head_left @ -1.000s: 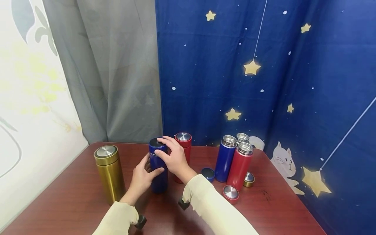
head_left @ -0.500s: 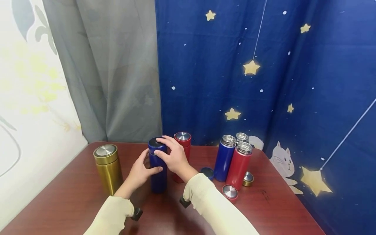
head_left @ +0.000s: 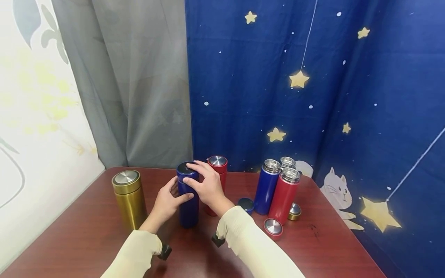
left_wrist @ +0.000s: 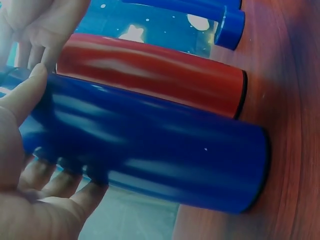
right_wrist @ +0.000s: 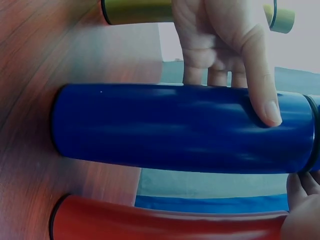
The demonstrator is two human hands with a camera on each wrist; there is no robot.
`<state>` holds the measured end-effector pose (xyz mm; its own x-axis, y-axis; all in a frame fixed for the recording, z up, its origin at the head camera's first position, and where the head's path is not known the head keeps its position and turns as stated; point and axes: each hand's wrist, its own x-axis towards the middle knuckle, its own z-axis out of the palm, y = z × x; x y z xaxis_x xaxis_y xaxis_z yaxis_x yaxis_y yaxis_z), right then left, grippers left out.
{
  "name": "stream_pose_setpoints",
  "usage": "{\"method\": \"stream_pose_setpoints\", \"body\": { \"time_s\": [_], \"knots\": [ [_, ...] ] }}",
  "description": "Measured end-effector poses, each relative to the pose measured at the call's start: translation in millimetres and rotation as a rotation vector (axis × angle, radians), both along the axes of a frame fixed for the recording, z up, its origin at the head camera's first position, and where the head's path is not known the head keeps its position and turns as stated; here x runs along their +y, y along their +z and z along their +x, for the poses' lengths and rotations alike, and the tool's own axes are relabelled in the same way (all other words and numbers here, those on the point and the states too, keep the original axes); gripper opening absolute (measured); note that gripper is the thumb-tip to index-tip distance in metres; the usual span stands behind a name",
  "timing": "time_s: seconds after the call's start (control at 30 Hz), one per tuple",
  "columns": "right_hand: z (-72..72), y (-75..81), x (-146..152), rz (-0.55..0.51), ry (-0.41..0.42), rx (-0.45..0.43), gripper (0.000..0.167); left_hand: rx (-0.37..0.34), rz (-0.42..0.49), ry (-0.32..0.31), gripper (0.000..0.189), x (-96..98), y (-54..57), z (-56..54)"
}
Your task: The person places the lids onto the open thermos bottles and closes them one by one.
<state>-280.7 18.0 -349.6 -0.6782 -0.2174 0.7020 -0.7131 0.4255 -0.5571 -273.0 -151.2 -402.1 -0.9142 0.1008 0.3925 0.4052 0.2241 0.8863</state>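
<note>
A blue thermos bottle [head_left: 189, 212] stands upright on the table, its blue lid [head_left: 183, 168] with a dark top in place. My left hand [head_left: 167, 204] holds the bottle's body from the left, thumb across the near side and fingers behind. From above and the right, my right hand [head_left: 209, 187] grips the lid, thumb at its near side and fingers over the top. In the left wrist view the left thumb and fingers wrap the blue bottle [left_wrist: 165, 145]. The right wrist view shows the bottle's body [right_wrist: 175, 130] with the right fingers at its top end.
Just behind stands a lidded red bottle [head_left: 218, 164]; a lidded gold one [head_left: 129, 204] is at left. At right are an uncapped blue bottle [head_left: 266, 189], an uncapped red bottle [head_left: 284, 199] and another behind. Loose blue [head_left: 245, 204], red [head_left: 273, 227] and gold [head_left: 294, 211] lids lie nearby.
My left forearm has shifted slightly left, and the left thumb lies a little higher on the blue bottle. The right hand has stayed on the lid.
</note>
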Motion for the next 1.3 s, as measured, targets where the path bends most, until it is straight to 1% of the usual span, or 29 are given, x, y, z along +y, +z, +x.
{"method": "stream_pose_setpoints", "body": {
  "time_s": [0.2,0.43,0.53,0.63,0.7,0.77,0.87,0.93,1.03,1.1,1.2,1.3],
  "knots": [
    [3.4,-2.5,-8.9,-0.060,-0.077,0.066,0.044,0.016,0.023,-0.011,0.083,0.6,-0.2,-1.2],
    [6.5,-4.2,-21.2,-0.113,-0.165,0.086,0.046,0.014,0.029,-0.010,0.079,0.9,-1.6,-2.9],
    [5.5,-4.6,-24.9,-0.126,-0.185,0.089,0.045,0.020,0.024,-0.014,0.074,1.2,-1.7,-4.2],
    [4.7,-4.6,-27.0,-0.128,-0.177,0.074,0.045,0.036,0.016,-0.014,0.070,0.8,-1.6,-5.0],
    [4.6,-4.5,-26.5,-0.111,-0.145,0.036,0.046,0.041,0.014,-0.017,0.070,0.0,-1.2,-5.2],
    [4.2,-4.2,-23.9,-0.093,-0.091,-0.029,0.049,0.042,0.014,-0.019,0.072,-0.9,-1.1,-4.6],
    [2.1,-3.2,-16.1,-0.062,0.026,-0.147,0.055,0.029,0.020,-0.028,0.078,-1.9,-1.6,-4.0],
    [-0.9,-1.9,-10.1,-0.051,0.114,-0.205,0.060,0.015,0.027,-0.032,0.081,-2.4,-1.9,-3.4],
    [-5.8,1.4,-1.8,-0.044,0.238,-0.253,0.072,0.000,0.023,-0.038,0.083,-2.8,-1.6,-3.1],
    [-8.8,3.5,2.8,-0.048,0.305,-0.272,0.074,-0.010,0.015,-0.038,0.083,-3.0,-1.1,-2.7],
    [-10.9,6.9,7.8,-0.050,0.350,-0.302,0.066,-0.012,0.003,-0.042,0.081,-3.5,0.0,-2.9],
    [-11.2,9.6,10.6,-0.018,0.330,-0.301,0.057,-0.007,0.003,-0.044,0.081,-4.7,1.0,-3.4]
  ]
}}
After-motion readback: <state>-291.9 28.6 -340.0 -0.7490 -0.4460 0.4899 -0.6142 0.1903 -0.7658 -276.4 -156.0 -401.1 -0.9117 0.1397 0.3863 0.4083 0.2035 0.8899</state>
